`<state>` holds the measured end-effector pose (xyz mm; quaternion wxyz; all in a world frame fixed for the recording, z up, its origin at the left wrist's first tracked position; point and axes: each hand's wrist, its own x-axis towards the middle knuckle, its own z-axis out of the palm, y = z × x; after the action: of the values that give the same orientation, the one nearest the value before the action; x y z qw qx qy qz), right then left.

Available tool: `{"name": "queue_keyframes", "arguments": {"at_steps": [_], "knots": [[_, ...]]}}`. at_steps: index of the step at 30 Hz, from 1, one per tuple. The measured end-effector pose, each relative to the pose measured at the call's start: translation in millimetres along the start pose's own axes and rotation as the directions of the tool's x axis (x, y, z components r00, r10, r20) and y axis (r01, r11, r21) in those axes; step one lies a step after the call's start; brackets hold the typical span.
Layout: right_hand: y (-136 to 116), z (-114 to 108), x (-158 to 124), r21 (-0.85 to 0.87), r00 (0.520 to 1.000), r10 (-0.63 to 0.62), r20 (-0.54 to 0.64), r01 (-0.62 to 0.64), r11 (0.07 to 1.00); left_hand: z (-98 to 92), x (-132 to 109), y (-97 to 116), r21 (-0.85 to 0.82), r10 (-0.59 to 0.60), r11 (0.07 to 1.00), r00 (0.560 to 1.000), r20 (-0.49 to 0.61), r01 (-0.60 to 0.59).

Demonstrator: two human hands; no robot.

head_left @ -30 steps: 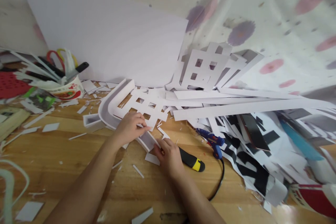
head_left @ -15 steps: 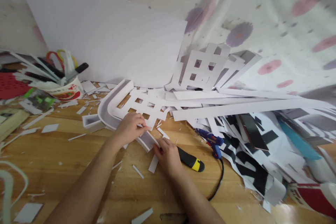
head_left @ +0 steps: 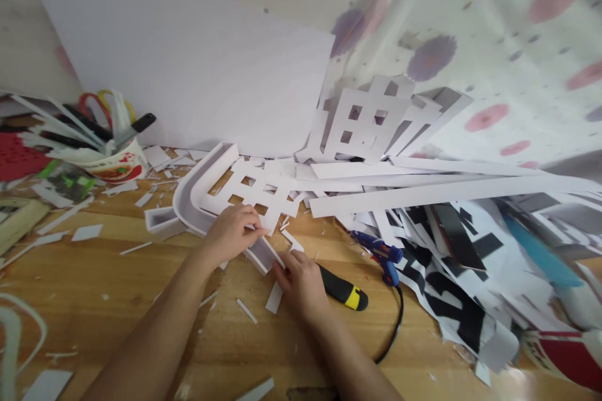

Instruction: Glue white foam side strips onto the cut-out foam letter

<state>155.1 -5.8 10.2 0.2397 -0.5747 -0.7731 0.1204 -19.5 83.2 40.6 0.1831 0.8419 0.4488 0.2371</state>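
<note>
A white hook-shaped channel with upright walls, seemingly foam board, lies on the wooden table. My left hand reaches across its lower arm, thumb and fingers pinched on the far wall. At the channel's near right end, my right hand has its fingers closed against the end edge; what lies under those fingers is partly hidden. Just right of that hand rests a black and yellow handle, probably a utility knife, its front end covered by the hand. A small white open box piece touches the channel's left side.
A blue glue gun with a black cord lies to the right. Beyond it are a phone and printed paper sheets. Long white strips and cut-out white lattice pieces lie behind. A tub of tools stands left.
Both hands keep almost the same place on the channel. The view has shifted very slightly; nothing is visibly taken up or let go.
</note>
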Motion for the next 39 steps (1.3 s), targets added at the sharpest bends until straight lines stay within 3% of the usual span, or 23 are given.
{"name": "queue_keyframes", "arguments": {"at_steps": [10, 22, 39], "knots": [[-0.9, 4.9, 3.1, -0.114, 1.000, -0.030, 0.006, 0.031, 0.993, -1.4, -0.3, 5.3, 0.058, -0.040, 0.998, 0.999, 0.019, 0.039], [4.1, -1.5, -2.1, -0.067, 0.994, 0.070, 0.089, -0.065, 0.996, 0.2, -0.1, 4.1, 0.014, -0.018, 1.000, 1.000, 0.008, 0.018], [8.8, 7.4, -2.7, 0.018, 0.997, 0.068, -0.026, -0.068, 0.998, -3.2, -0.2, 8.0, 0.024, -0.045, 0.999, 0.998, 0.041, 0.044]]}}
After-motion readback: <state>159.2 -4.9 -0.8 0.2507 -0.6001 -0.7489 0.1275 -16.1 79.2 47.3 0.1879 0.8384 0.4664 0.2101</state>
